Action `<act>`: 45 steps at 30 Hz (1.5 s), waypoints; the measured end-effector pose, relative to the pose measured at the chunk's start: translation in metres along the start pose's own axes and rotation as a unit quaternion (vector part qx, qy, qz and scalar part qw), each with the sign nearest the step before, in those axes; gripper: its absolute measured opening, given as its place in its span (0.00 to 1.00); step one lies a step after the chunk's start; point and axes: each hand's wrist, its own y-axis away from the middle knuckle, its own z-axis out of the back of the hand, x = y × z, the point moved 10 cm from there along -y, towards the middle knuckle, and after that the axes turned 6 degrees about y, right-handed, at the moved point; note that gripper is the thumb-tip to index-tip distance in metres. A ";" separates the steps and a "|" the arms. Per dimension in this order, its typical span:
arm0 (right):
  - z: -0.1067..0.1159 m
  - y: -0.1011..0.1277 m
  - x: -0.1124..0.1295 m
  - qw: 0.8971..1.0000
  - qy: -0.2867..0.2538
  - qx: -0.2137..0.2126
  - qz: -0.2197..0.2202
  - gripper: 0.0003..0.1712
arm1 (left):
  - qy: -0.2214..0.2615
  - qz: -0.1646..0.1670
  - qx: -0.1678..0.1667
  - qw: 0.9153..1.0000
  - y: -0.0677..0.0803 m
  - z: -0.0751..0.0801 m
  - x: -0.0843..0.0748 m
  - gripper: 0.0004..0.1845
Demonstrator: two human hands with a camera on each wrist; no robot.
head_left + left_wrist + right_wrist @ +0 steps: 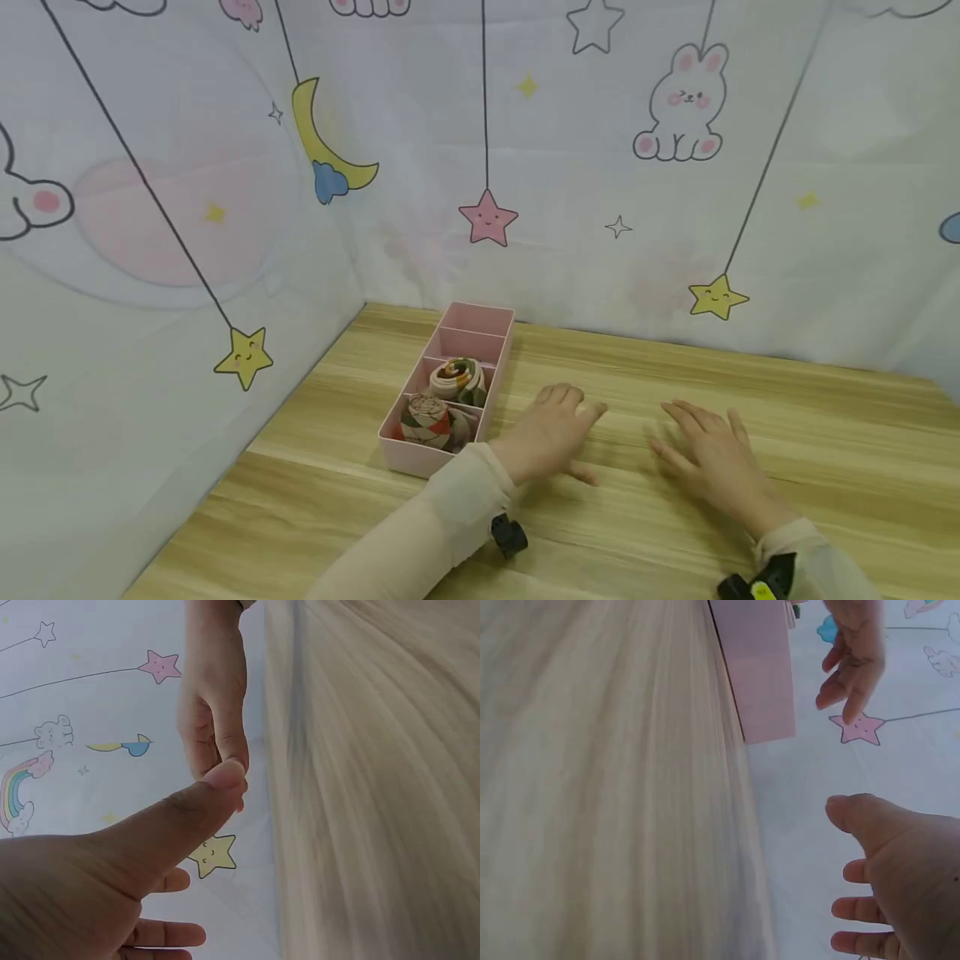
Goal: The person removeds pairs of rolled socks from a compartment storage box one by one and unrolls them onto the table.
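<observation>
— From where you stand, what's furthest left on the table (825, 433)?

— A pink organiser box (495, 367), long and narrow, split into four compartments running away from the person. The two nearest ones each hold a rolled pair of socks: the closest roll (431, 422) shows red, white and dark diamonds, and the one behind it (458, 380) is cream with green and brown. The two far compartments look bare inside.

— And the hands?

— Next along is the left hand (551, 429), just beside the box's right wall, near its closer end. It's palm down, low over the wood, fingers loosely extended and pointing away, thumb stuck out to the side. It holds nothing. A pale sleeve (457, 508) covers the forearm, which comes in at a slant from below.

— Touching the box?

— Not that I can see; there's a little strip of table between them. Whether the palm rests on the table or hovers, I can't tell.

— And the right one?

— The right hand (708, 458) is further right, apart from the left, also palm down, fingers spread and relaxed, angled up and to the left. Nothing in it either. Its wrist view shows the fingers straight, with the box's pink side (757, 675) and the other hand (855, 652) beyond.
</observation>
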 end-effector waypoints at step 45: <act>0.035 -0.050 0.095 0.987 -0.087 -0.093 0.102 0.16 | 0.139 0.050 0.027 0.989 0.081 0.061 0.105 0.38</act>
